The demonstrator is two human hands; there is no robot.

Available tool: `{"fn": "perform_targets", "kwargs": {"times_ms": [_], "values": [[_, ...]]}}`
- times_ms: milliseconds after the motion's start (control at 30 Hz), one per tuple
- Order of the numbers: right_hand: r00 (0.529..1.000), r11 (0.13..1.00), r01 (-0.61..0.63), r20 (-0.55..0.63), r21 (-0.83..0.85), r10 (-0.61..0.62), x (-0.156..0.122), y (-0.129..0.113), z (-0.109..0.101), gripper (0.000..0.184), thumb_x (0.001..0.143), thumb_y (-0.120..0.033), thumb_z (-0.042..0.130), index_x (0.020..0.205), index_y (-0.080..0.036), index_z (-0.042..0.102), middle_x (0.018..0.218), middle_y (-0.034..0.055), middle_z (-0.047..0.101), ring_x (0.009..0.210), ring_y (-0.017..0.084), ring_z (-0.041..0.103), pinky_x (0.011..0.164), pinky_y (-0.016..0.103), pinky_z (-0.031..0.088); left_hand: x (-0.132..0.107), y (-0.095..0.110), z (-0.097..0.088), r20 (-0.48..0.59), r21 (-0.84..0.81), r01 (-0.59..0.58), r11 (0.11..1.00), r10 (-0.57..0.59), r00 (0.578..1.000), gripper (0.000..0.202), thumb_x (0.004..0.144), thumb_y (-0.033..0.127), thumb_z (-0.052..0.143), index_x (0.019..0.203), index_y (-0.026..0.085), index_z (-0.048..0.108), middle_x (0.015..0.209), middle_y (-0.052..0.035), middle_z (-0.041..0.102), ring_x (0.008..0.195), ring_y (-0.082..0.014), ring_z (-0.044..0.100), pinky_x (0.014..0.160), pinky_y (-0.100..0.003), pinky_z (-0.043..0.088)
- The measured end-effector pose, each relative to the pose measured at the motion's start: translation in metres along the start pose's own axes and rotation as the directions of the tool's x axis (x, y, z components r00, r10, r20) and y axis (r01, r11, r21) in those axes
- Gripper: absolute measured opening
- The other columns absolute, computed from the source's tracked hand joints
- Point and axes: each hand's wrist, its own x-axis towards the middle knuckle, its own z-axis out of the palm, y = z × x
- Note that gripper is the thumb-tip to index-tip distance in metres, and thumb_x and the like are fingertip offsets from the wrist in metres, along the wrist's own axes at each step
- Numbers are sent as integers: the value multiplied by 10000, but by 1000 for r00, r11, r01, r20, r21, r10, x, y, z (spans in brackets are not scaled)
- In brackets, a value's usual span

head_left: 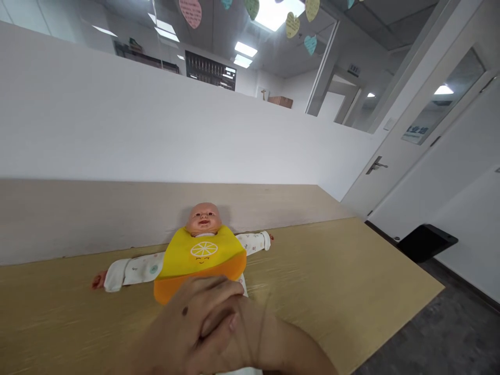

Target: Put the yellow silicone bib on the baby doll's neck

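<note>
A baby doll [203, 216] lies face up on the table, head toward the wall and arms spread. It wears a patterned white long-sleeved outfit [144, 268] and a yellow bib [182, 250] with a lemon print and an orange pocket [230, 268]. In front of the doll my hands are together, overlapping its lower body in the view. My left hand [199, 315] is wrapped over my right hand [255, 325] near the wrist. The fingers of the right hand are hidden beneath the left. No object shows in either hand.
The wooden table [312, 281] has a raised back ledge [78, 213] against a white wall [175, 130] with glass above. Its right edge drops to a dark floor [433, 323]. A black flat object [425, 242] and a door [414, 120] are beyond it.
</note>
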Motion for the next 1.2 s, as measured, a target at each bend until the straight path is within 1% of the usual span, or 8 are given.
{"fn": "perform_targets", "kwargs": {"times_ms": [133,300,500,667,733,867,967,1200], "values": [[996,995,87,23,-52,-86,-13,0,-23,275,738,-266,643,968,-118,678,1097,46,694,989,165,625,895,214,473,9,-2,-11,230,-39,-83,996,90,969,540,742,364,656,1260,269,538,1216,-25,658,1098,-223,620,916,-245,499],[987,998,61,151,10,-62,-19,-1,-48,547,702,-445,734,1104,-91,625,1160,91,658,994,182,620,776,234,500,9,-7,-17,364,-98,26,995,12,931,746,679,195,601,1400,237,416,1374,-26,551,1224,-220,542,999,-307,463],[983,997,-73,174,40,65,-14,3,-53,293,737,-403,735,667,-134,640,752,32,680,714,128,588,638,248,425,18,2,-8,252,39,170,985,-174,952,516,634,73,438,1108,107,638,1072,-80,705,989,-256,658,857,-359,527],[993,962,-115,43,247,108,-5,23,-52,262,776,-337,704,677,-125,586,724,33,621,728,128,545,624,244,403,28,-11,-7,102,-200,221,955,-204,974,457,683,86,444,1099,142,625,1045,-37,693,976,-204,638,886,-337,494],[989,877,-124,-19,464,150,0,35,-49,215,783,-318,689,860,-138,602,867,34,639,816,131,576,691,242,459,30,-21,-7,18,-352,258,900,-269,963,406,708,119,514,1096,174,620,1097,-42,674,1025,-207,620,879,-317,497],[946,560,-41,-148,828,287,8,54,-35,489,783,-265,684,1235,-231,500,1276,56,533,1163,167,540,926,295,503,32,-30,-5,-153,-532,272,802,-407,900,426,774,155,545,1191,239,580,1246,-37,597,1188,-218,534,945,-327,479],[948,373,25,-140,928,284,11,60,-27,650,776,-230,691,1356,-307,406,1434,39,392,1278,185,459,945,307,516,32,-30,-5,-115,-591,253,766,-390,914,491,795,197,569,1277,287,540,1360,-17,521,1227,-235,498,963,-360,478],[966,22,-5,-1,1000,260,13,74,-11,226,776,-236,665,1002,-229,672,979,5,667,970,175,649,876,338,560,33,-45,-6,106,-782,294,550,-348,932,310,856,365,580,1117,252,704,1206,-55,645,1172,-265,547,987,-378,463]]}}
